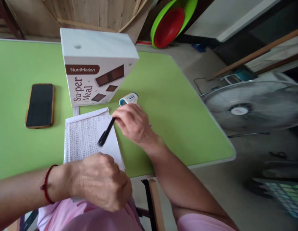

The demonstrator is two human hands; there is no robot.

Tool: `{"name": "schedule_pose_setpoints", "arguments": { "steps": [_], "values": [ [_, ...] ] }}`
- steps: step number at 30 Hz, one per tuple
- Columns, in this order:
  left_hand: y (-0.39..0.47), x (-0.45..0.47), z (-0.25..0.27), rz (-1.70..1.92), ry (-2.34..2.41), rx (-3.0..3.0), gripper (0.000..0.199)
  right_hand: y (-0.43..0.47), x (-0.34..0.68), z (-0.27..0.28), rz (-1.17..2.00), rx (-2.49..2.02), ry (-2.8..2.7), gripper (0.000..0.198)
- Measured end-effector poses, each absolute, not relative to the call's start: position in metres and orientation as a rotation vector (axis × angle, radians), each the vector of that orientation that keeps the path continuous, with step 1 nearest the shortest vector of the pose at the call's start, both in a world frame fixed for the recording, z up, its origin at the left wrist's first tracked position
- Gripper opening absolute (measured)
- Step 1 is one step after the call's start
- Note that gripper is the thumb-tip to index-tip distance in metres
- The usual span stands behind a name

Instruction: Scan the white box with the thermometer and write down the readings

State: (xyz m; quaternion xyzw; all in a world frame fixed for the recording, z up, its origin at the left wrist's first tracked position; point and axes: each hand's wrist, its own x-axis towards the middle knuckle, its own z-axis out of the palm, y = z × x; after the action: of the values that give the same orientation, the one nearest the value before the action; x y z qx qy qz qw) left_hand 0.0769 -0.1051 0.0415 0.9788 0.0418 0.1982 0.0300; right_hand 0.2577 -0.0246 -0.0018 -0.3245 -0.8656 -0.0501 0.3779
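My right hand (133, 123) is closed around one end of a black pen (106, 132). The pen slants down to the left over a stack of paper sheets (85, 136) covered in small rows of handwriting, its top edge folded over. My left hand (103, 181), with a ring and a red cord bracelet at the wrist, is curled into a fist at the near edge of the papers. Its fingertips are turned away, so anything inside is hidden. Just beyond my right hand lies a white and blue handheld device (128, 98), partly covered by that hand.
A white NutriMotion box (100, 77) stands behind the papers on the green table (182, 128). A phone (40, 106) in a brown case lies to the left. Off the table's right side is a large fan (247, 109); green and red basins (169, 27) are behind.
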Motion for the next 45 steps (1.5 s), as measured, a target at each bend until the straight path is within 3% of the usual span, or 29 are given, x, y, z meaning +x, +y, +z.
{"name": "schedule_pose_setpoints", "arguments": {
  "steps": [5, 10, 14, 19, 25, 45],
  "values": [
    [-0.098, 0.076, 0.028, 0.439, 0.606, 3.109, 0.013, -0.026, 0.251, -0.008, 0.546, -0.936, -1.59, 0.009],
    [-0.091, 0.075, 0.025, 0.046, 1.091, 3.135, 0.053, -0.027, 0.24, -0.011, 1.057, -1.136, -1.408, 0.004],
    [-0.091, 0.072, 0.021, -0.072, 1.199, 3.173, 0.071, -0.028, 0.234, -0.014, 0.883, -1.169, -1.449, 0.008],
    [-0.092, 0.07, 0.015, -0.059, 1.222, 3.176, 0.077, -0.03, 0.231, -0.018, 0.618, -1.186, -1.659, 0.013],
    [-0.094, 0.069, 0.01, -0.013, 1.235, 3.187, 0.072, -0.029, 0.233, -0.021, 0.508, -1.121, -1.793, 0.018],
    [-0.101, 0.068, 0.011, 0.072, 1.297, 3.308, 0.062, -0.029, 0.232, -0.023, 0.554, -1.135, -1.85, 0.018]
  ]
}}
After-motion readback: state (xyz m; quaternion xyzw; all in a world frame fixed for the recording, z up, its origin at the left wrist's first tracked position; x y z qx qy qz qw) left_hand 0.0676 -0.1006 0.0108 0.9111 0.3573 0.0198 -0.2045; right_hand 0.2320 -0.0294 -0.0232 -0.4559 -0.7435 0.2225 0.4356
